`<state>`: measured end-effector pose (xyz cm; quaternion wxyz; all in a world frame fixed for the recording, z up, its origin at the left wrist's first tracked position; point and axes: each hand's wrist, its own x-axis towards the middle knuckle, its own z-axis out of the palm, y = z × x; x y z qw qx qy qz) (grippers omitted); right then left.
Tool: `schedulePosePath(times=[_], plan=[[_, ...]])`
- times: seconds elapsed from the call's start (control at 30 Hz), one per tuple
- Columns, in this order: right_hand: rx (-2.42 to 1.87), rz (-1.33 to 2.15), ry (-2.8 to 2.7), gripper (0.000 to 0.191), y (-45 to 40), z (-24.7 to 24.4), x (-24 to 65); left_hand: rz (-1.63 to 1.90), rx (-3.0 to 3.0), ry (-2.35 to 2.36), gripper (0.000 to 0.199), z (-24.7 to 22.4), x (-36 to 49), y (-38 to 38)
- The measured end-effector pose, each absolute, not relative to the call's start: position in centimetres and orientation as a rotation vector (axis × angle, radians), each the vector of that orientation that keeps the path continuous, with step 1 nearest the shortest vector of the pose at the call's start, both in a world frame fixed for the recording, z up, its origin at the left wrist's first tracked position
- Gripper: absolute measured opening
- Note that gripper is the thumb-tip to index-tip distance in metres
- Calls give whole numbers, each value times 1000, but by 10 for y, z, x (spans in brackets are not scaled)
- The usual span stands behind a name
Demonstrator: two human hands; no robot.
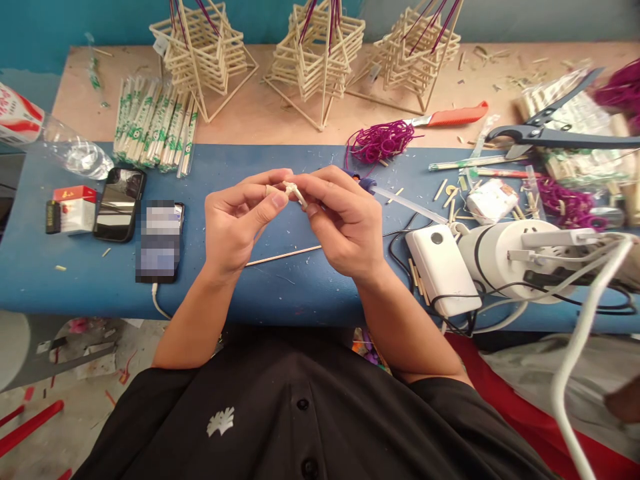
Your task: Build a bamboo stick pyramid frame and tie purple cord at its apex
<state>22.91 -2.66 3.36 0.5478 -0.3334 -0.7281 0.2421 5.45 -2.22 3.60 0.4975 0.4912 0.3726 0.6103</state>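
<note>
Above the middle of the blue table mat, my left hand (pixel 237 217) and my right hand (pixel 345 220) meet, both closed at the fingertips. Between them is a small pale piece made of short wooden stick bits (pixel 296 193), pinched from both sides; its finer shape is partly covered by my fingers. Under my hands a long thin wooden stick (pixel 283 256) lies on the mat. Just behind my right hand rests a blue glue gun (pixel 367 185), mostly hidden, with a translucent glue stick (pixel 410 203) reaching out to the right.
Three stick lanterns (pixel 317 60) stand along the back. Wrapped chopsticks (pixel 153 123), a bottle (pixel 75 150) and two phones (pixel 119 203) lie left. At right are purple cord (pixel 383 141), an orange-handled knife (pixel 457 116), large cutters (pixel 545 133), a power bank (pixel 443 270) and a cabled power strip (pixel 510 257).
</note>
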Motion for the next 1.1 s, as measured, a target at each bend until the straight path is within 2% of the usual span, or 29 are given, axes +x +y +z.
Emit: schedulePosePath(times=[0.63, 1.1], plan=[[-749, 596, -1741, 38, -26, 32, 232, 1474, 1193, 901, 23, 35, 54, -23], [-753, 646, -1732, 38, -26, 36, 233, 1516, 1346, 798, 12, 25, 49, -15]])
